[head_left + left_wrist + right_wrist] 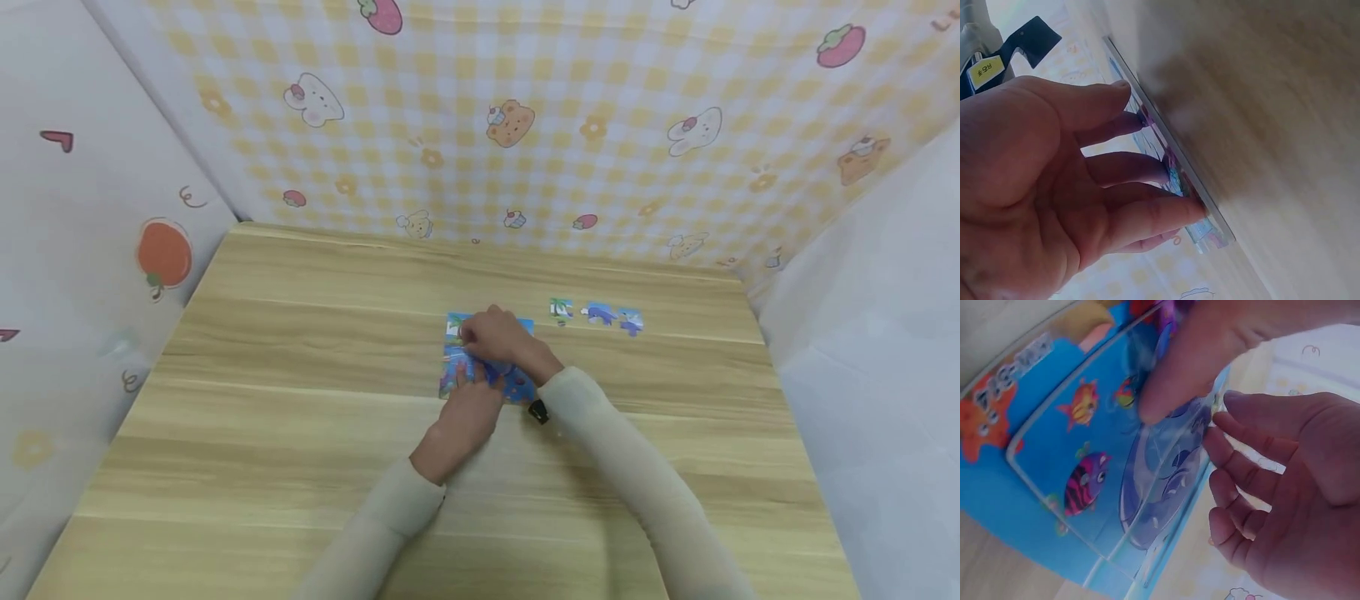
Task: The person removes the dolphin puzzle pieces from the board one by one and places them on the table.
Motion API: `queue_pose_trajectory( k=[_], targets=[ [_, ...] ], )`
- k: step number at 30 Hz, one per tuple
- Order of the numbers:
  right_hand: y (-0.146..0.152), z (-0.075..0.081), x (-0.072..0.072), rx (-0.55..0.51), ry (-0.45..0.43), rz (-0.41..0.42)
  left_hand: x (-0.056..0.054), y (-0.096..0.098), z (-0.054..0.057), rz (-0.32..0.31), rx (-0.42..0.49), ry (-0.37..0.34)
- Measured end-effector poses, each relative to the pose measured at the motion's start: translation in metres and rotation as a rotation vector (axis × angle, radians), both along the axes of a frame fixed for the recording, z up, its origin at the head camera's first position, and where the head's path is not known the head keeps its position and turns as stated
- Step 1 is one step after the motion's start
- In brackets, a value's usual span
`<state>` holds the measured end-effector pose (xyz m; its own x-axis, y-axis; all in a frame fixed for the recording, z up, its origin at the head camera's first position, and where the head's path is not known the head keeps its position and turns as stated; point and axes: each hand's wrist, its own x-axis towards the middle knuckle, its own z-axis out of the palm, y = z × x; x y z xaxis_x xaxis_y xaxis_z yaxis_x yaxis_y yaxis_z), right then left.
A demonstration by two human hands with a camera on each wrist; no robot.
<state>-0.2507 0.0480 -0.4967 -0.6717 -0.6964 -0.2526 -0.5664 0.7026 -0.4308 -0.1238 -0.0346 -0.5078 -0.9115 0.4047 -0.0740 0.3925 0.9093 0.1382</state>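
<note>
A blue jigsaw puzzle board [519, 388] with sea creatures printed on it lies flat on the table under both hands. My left hand [472, 408] presses its extended fingertips on the board's near part; in the left wrist view its thumb [1100, 103] is by the board edge [1172, 147]. Across the board's upper part reaches my right hand [498, 337], fingers curled downward. In the right wrist view its thumb and index fingertips pinch a puzzle piece, mostly hidden by them, beside a purple whale picture [1160, 481]. A left finger [1179, 381] touches the board there.
Right of the board lie loose puzzle pieces: a palm tree piece [560, 309], a whale piece [599, 314] and another blue piece [631, 322]. A black camera bracket [538, 411] sits at the right wrist. Patterned cloth [480, 167] hangs behind the wooden table [315, 350].
</note>
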Motion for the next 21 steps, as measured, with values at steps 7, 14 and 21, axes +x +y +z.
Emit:
queue_pose_trajectory(
  k=[7, 14, 21],
  targets=[
    [-0.002, 0.0, -0.004, -0.018, -0.062, 0.01, -0.004, -0.002, 0.0, -0.029, -0.005, 0.012],
    [-0.002, 0.005, -0.011, -0.047, -0.177, -0.002, -0.006, -0.002, 0.003, -0.022, -0.013, -0.073],
    [0.003, -0.003, -0.022, -0.18, -0.314, -0.039, -0.008, 0.002, 0.007, 0.01, -0.054, -0.166]
  ],
)
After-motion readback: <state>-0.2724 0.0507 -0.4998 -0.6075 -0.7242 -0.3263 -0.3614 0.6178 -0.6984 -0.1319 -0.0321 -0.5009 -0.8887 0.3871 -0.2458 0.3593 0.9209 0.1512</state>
